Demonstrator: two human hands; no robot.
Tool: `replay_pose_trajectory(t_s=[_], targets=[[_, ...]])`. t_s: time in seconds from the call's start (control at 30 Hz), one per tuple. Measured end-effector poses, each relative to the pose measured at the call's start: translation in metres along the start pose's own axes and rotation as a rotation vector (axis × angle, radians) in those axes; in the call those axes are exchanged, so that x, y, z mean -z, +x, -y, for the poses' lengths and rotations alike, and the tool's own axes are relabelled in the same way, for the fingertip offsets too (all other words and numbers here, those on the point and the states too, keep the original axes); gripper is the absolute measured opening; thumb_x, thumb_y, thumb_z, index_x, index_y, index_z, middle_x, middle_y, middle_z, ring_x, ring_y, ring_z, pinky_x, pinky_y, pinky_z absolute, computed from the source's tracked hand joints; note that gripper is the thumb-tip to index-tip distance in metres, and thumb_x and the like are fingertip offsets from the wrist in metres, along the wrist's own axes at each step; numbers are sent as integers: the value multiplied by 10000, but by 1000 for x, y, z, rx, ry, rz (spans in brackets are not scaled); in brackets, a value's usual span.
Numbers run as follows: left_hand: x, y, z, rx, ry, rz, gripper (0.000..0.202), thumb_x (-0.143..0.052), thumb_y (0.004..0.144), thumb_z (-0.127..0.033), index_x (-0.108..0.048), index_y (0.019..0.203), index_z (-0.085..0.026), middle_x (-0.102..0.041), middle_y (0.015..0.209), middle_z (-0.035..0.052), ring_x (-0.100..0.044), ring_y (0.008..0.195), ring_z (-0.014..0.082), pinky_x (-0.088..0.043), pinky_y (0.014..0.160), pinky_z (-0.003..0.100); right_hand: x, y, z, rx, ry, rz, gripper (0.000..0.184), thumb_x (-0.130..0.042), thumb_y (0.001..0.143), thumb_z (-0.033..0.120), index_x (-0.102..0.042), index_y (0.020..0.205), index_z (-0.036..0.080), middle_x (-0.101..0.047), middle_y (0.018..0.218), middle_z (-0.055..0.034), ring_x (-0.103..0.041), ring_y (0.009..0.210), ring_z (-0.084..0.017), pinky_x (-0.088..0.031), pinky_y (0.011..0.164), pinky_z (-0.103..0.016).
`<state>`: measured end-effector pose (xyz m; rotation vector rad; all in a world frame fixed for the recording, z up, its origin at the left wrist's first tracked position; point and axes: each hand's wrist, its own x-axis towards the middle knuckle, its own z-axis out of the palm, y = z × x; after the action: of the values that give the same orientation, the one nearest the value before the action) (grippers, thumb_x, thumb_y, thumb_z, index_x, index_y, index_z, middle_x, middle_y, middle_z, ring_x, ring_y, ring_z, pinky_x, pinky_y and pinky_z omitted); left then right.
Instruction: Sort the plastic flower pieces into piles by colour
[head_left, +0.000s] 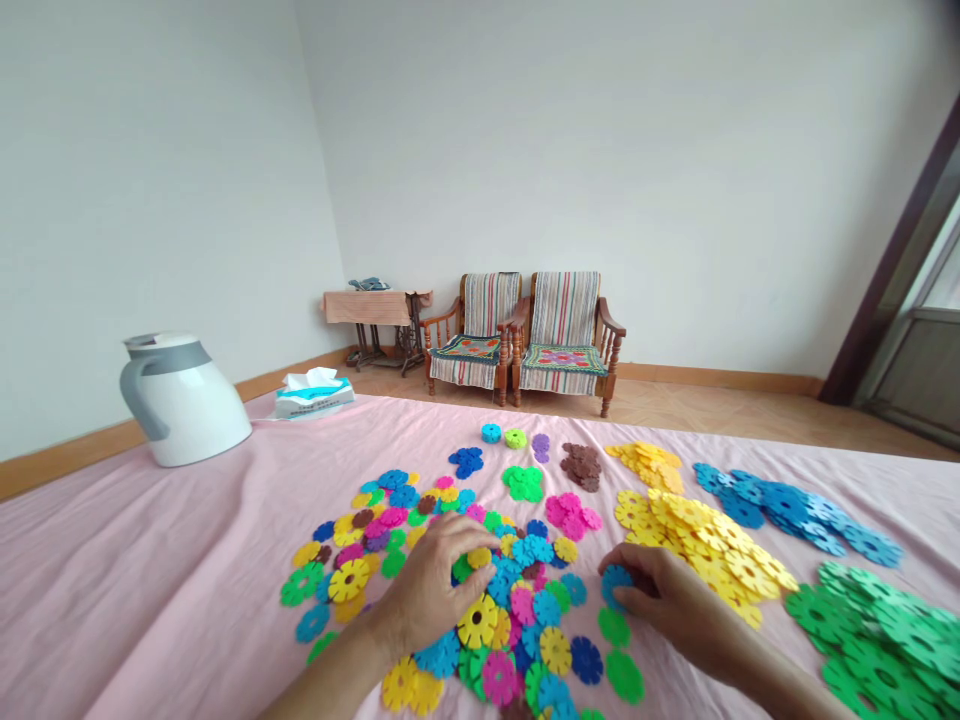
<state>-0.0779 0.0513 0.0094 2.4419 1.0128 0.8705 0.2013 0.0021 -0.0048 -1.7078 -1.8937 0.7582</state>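
Note:
A mixed heap of coloured plastic snowflake discs lies on the pink cloth in front of me. My left hand rests on the heap, fingers bent and pinching a small yellow disc. My right hand is to the right of the heap, its fingers closed on a light blue disc. Sorted piles lie beyond: yellow discs, blue discs, green discs, pink discs, brown discs.
A white kettle and a tissue pack stand at the far left of the pink cloth. Two wooden chairs and a small table stand by the far wall. A door frame is at right.

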Motion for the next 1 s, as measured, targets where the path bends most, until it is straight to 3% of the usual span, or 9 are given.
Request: replay_pose_trajectory(t_s=[0.23,0.43,0.6,0.73,0.87,1.0], targets=[[4,-2,-4,-3,20,136,163,-653,754,-253,-688,912,-233,-664,927,37,-573,926,194,-436,862,327,2,0,-10,16,122,14,172,-488,734,211,-624,836,191,-562,692,14,-518,648,-138,-383,581,-231],[13,-3,5,6,57,117,134,-607,775,-209,-687,878,-239,-668,882,20,-576,878,180,-428,843,307,4,2,-10,25,166,70,146,-488,749,246,-621,766,190,-575,671,10,-520,623,-128,-390,562,-217],[19,-1,7,20,112,104,216,-514,715,-66,-672,742,-210,-652,744,7,-576,757,156,-433,776,282,3,2,-12,27,161,60,151,-487,743,232,-628,767,183,-560,664,15,-501,623,-127,-374,563,-225],[20,-2,4,-13,111,125,177,-523,697,-83,-652,685,-203,-656,726,13,-585,750,165,-442,787,291,4,1,-11,29,157,56,158,-481,734,200,-633,768,180,-563,669,14,-493,626,-127,-366,564,-230],[14,-2,-4,-38,66,96,184,-567,785,-225,-682,928,-229,-684,952,43,-599,924,199,-441,890,331,4,2,-13,35,156,55,148,-491,737,204,-633,763,173,-560,663,14,-479,622,-125,-348,546,-228],[3,-3,-14,-115,75,191,476,-560,833,-424,-508,1286,-289,-570,1282,58,-501,1182,247,-343,1037,413,1,4,-18,41,156,54,144,-498,745,206,-636,762,171,-556,652,17,-471,617,-121,-341,541,-223]])
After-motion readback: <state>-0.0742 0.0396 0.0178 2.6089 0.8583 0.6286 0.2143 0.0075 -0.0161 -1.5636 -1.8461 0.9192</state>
